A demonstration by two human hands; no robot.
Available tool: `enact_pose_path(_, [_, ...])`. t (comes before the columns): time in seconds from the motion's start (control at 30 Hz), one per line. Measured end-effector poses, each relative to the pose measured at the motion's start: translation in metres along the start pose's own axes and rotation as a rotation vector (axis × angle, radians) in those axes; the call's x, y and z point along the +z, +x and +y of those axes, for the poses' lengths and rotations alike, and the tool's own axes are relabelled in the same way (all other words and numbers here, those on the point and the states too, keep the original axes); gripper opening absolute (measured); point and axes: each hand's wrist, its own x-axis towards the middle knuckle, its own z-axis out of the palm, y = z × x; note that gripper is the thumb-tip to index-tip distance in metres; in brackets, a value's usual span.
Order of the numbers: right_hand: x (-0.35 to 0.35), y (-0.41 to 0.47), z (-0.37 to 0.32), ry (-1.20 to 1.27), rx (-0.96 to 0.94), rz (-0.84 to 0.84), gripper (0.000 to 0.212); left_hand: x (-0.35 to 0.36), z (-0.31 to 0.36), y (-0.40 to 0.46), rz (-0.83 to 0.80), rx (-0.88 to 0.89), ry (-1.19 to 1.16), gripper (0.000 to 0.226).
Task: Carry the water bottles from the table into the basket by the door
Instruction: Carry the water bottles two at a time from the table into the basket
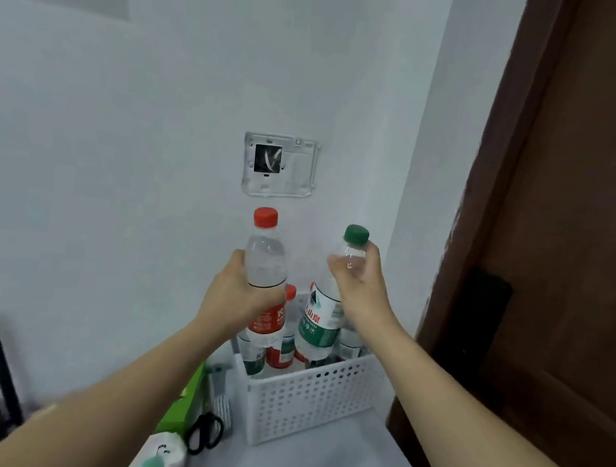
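Two-bottle placement, centre of frame. My left hand (242,295) wraps its fingers round the body of the red-capped bottle (265,267); my right hand (359,290) grips the neck of the green-capped bottle (322,312), fingers curled just under the cap. Both hang upright above the white basket (311,400), lower centre, beside the brown door (578,227). Bottles already stand inside, so I judge each should go down vertically into a free gap, one at a time, before I let go.

Two hands, the left hand (240,295) and the right hand (360,286), each hold one bottle: one red-capped bottle (267,255) and one green-capped bottle (322,312). One white basket (311,400) has more bottles inside, too hidden to count. One pair of scissors (204,432) lies nearby.
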Motion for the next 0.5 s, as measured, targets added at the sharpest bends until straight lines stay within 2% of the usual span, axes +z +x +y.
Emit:
enact_pose_path(0.17, [0.027,0.022,0.046,-0.045,0.117,-0.032,0.043,0.020,-0.038,0.020,-0.078,-0.064,0.080,0.062])
enact_pose_path(0.3, [0.043,0.030,0.072,-0.014,0.130,-0.008,0.036,0.031,-0.065,0.028,-0.168,-0.135,0.106,0.061])
enact_pose_path(0.43, [0.051,0.036,0.098,-0.183,0.069,-0.054,0.022,0.042,-0.088,0.029,-0.186,-0.185,0.240,0.060])
enact_pose_path(0.5, [0.053,0.040,0.103,-0.278,0.048,-0.071,0.020,0.046,-0.098,0.031,-0.170,-0.193,0.326,0.070])
